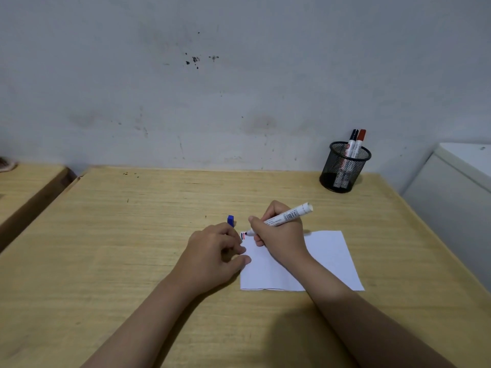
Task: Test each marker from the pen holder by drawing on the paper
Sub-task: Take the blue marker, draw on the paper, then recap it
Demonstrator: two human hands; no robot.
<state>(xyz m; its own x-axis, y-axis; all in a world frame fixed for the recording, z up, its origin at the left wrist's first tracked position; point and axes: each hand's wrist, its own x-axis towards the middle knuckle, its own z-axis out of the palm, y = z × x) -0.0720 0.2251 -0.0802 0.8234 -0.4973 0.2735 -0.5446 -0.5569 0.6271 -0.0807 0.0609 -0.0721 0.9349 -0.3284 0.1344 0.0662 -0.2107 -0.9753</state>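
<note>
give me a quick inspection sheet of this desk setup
surface: wooden desk, worn, few dark specks
job's things: white paper with short marks at its far left corner; uncapped marker tip at those marks; blue cap; mesh pen holder holding two capped markers
clutter: nothing seen
grippers: left hand pins the paper edge, holding the cap; right hand grips the marker
cables: nothing seen
surroundings: scuffed wall, white cabinet

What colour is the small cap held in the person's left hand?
Blue. The small plastic marker cap sticks up from the left hand, seen clearly in the head view.
</note>
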